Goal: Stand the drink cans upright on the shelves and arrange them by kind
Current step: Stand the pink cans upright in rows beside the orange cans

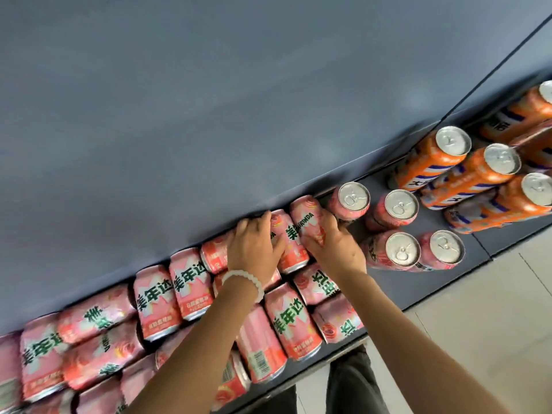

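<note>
both hands mid frame on the shelf (pixel 466 243). left hand (pixel 254 249) w/ bead bracelet (pixel 243 283) has its grip curled round a lying pink can (pixel 286 243), right hand (pixel 337 246) wraps the next pink can (pixel 307 222). lying pink cans (pixel 155 300) lower left, upright pink cans (pixel 401 207) right, orange cans (pixel 448 156) upper right.

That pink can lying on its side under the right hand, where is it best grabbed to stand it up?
Grip the lying pink can round the middle of its curved body, coming from above and the front, as the right hand does. The shelf above blocks its far end, and a neighbouring pink can, under the left hand, crowds one side, so the upper body is the free surface.
</note>
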